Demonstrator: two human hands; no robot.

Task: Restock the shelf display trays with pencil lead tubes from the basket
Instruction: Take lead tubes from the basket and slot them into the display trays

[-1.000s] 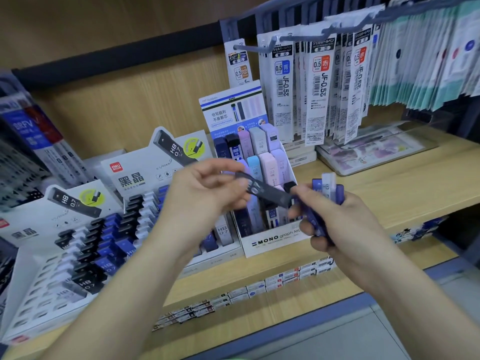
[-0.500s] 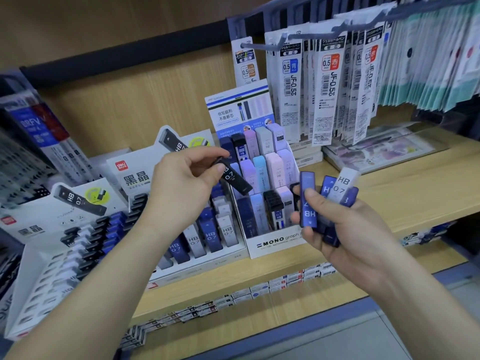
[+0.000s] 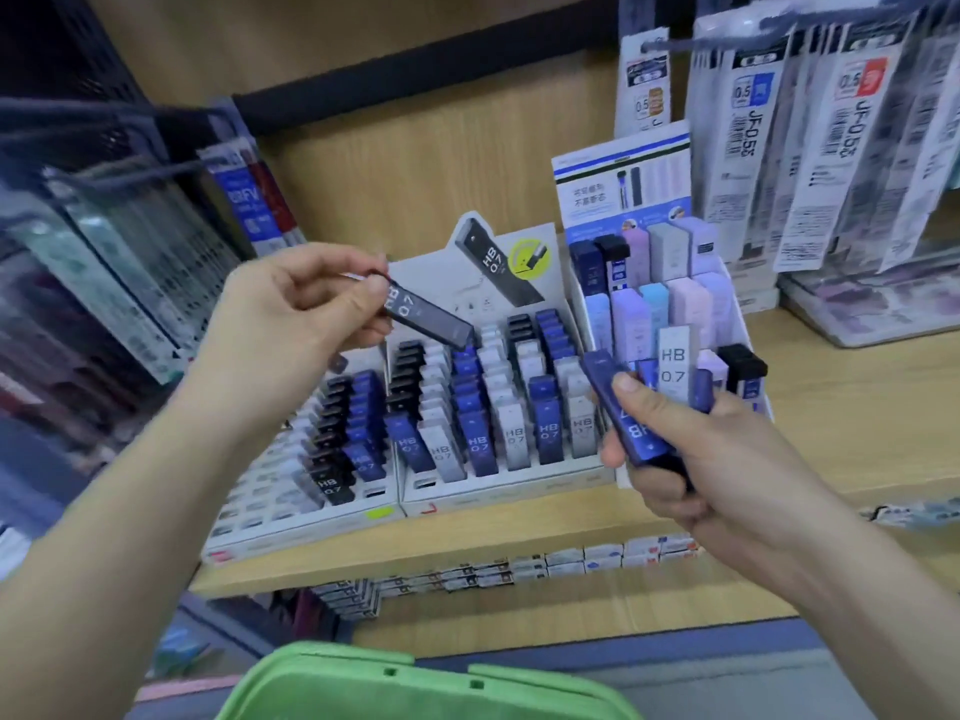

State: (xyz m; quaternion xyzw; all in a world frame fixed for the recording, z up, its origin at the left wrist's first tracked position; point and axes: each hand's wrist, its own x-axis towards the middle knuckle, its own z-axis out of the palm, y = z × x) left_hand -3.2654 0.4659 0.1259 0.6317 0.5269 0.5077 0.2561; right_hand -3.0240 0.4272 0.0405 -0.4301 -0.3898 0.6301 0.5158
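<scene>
Over the white display tray (image 3: 509, 493) we risk dropping a tube into the wrong column, we judge, since both holds look slight. Right of the tray, our right hand (image 3: 696, 459) curls round a loose fan of blue and white tubes (image 3: 673, 366). Above the tray's back rows, our left hand (image 3: 280, 330) pinches one black tube (image 3: 428, 317) by its end.

Place: stationery shop.
12 o'clock: wooden shelf (image 3: 857, 407), cardboard display trays (image 3: 498, 488) packed with lead tubes (image 3: 545, 433).
2 o'clock: hanging pen refill packs (image 3: 753, 148).
6 o'clock: green basket (image 3: 415, 688).
</scene>
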